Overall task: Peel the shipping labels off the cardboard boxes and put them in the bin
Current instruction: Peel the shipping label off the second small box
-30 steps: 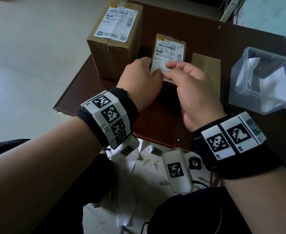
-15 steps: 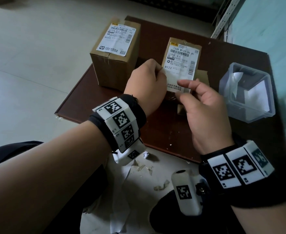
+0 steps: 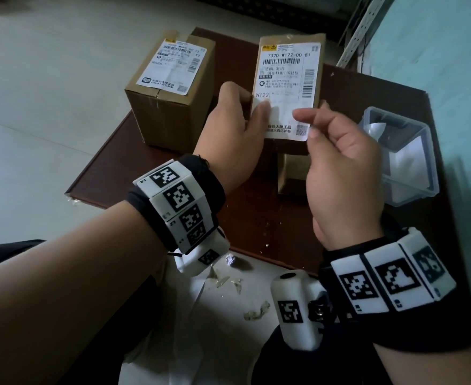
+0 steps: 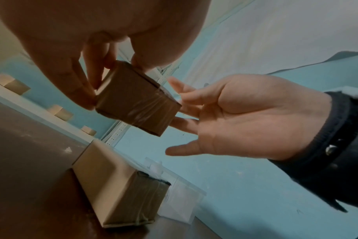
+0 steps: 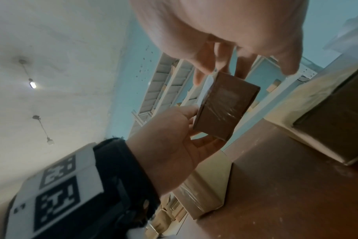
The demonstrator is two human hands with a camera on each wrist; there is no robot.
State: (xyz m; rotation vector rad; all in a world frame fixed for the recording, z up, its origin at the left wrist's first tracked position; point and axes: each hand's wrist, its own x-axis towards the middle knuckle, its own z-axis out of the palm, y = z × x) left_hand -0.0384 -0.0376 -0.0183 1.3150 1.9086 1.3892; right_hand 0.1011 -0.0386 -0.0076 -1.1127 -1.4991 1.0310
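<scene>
Gripping the small box [image 3: 290, 87], now lifted off the table [image 3: 256, 212], left hand [image 3: 234, 129] steadies it; right hand [image 3: 340, 162], fingers loose, nears the label [image 3: 284, 87].

Brown cardboard boxes [image 3: 170, 107], white labels [image 3: 287, 90] with black barcodes, dark reddish-brown worktop [image 3: 256, 218], clear bin [image 3: 406, 173], teal wall [image 3: 451, 51]

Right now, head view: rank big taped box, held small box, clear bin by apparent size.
1. big taped box
2. clear bin and held small box look close; the box is raised nearer the camera, so unranked.
</scene>
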